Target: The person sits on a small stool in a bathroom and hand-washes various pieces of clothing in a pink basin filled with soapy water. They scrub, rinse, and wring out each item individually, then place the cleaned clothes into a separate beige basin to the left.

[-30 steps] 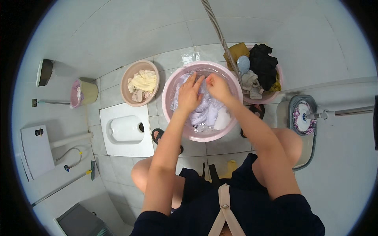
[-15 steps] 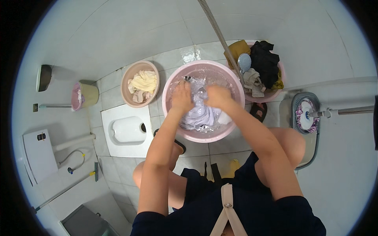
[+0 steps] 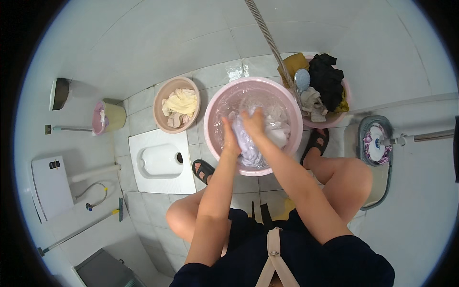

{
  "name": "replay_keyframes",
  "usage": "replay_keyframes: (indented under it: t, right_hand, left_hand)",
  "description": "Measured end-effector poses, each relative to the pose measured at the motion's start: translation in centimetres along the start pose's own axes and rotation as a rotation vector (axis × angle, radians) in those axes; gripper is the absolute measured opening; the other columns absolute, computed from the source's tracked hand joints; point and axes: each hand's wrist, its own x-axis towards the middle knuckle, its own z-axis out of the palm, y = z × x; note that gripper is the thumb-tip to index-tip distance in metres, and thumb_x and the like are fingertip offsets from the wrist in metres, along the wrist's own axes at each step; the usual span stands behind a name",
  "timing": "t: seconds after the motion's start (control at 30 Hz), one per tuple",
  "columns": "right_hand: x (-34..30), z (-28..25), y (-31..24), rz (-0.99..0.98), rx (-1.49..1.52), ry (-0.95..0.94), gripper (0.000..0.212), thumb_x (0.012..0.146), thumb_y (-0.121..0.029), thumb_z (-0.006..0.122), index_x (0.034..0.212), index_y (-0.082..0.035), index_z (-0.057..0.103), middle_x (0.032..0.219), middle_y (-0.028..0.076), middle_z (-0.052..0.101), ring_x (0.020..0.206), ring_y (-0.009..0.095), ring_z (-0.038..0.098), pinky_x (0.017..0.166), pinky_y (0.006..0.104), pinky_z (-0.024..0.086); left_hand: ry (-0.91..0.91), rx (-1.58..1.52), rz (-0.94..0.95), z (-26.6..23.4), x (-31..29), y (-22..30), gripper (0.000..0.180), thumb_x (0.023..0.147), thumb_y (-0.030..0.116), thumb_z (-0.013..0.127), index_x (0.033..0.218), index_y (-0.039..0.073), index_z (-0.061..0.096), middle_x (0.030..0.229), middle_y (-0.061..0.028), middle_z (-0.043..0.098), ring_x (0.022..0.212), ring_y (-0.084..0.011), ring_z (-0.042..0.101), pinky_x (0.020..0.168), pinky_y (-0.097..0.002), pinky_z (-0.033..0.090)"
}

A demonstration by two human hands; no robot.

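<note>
A large pink basin of water stands on the floor in front of me. In it a wet pale lavender cloth lies bunched between my hands. My left hand rests along the left side of this cloth, fingers stretched out. My right hand grips the bundle's upper part from the right, its fingertips partly hidden. White cloth floats in the basin to the right of the lavender one. Splashed water blurs the edges of both cloths.
A beige basin with cream clothes sits at the far left. At the far right, dark and mustard clothes fill another pink basin, beside a shower head on its hose. A squat toilet is left; a mop bucket is right.
Both hands have come nearer to me and closer together, bringing the lavender cloth between them. The white cloth now shows more on the right. My view has shifted slightly, and my feet show more.
</note>
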Motion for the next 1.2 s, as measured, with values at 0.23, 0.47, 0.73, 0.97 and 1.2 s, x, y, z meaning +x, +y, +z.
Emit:
replay_keyframes:
  t: [0.23, 0.47, 0.73, 0.97, 1.2]
  right_hand:
    - [-9.9, -4.1, -6.3, -0.493, 0.013, -0.214, 0.032, 0.082, -0.028, 0.06, 0.109, -0.013, 0.055, 0.09, 0.018, 0.054, 0.082, 0.037, 0.057, 0.07, 0.0448, 0.046]
    - [-3.5, -3.0, -5.0, -0.599, -0.068, -0.101, 0.026, 0.079, -0.033, 0.062, 0.079, -0.007, 0.062, 0.08, 0.016, 0.06, 0.072, 0.037, 0.059, 0.062, 0.0453, 0.047]
    - [5.8, -5.0, 0.6, -0.295, 0.03, 0.078, 0.047, 0.079, -0.039, 0.064, 0.103, 0.002, 0.058, 0.104, 0.025, 0.057, 0.093, 0.04, 0.056, 0.08, 0.0438, 0.045]
    - [-0.3, -6.7, 0.5, -0.666, -0.41, -0.302, 0.073, 0.074, -0.037, 0.069, 0.128, 0.003, 0.04, 0.12, 0.023, 0.044, 0.108, 0.041, 0.048, 0.088, 0.0438, 0.042]
    - [0.5, -0.8, 2.2, -0.356, -0.243, 0.155, 0.059, 0.076, -0.024, 0.064, 0.129, -0.007, 0.043, 0.123, 0.023, 0.05, 0.107, 0.037, 0.052, 0.091, 0.0429, 0.042]
  left_hand:
    - [-0.285, -0.305, -0.031, -6.6, 2.5, -1.7, 0.074, 0.083, 0.066, 0.043, 0.123, 0.004, 0.047, 0.113, -0.0109, 0.057, 0.103, -0.0259, 0.056, 0.091, -0.0405, 0.045]
    - [-0.017, -0.098, 0.178, -1.9, 0.6, -0.4, 0.069, 0.084, 0.063, 0.044, 0.12, 0.004, 0.049, 0.111, -0.0105, 0.058, 0.101, -0.0279, 0.057, 0.09, -0.0421, 0.046]
    - [0.32, 0.595, 0.313, 0.8, -2.9, 2.6, 0.05, 0.081, 0.027, 0.066, 0.119, -0.001, 0.049, 0.107, -0.0171, 0.06, 0.097, -0.0292, 0.059, 0.085, -0.0381, 0.047]
    - [0.477, 1.514, 0.563, -4.0, 0.9, -1.4, 0.069, 0.073, 0.022, 0.069, 0.129, -0.003, 0.038, 0.107, -0.028, 0.057, 0.1, -0.0414, 0.055, 0.086, -0.0434, 0.043]
    - [0.063, 0.088, 0.051, 3.5, -2.1, -0.1, 0.074, 0.085, 0.047, 0.049, 0.143, 0.009, 0.023, 0.142, -0.0128, 0.031, 0.128, -0.0269, 0.033, 0.104, -0.0367, 0.029]
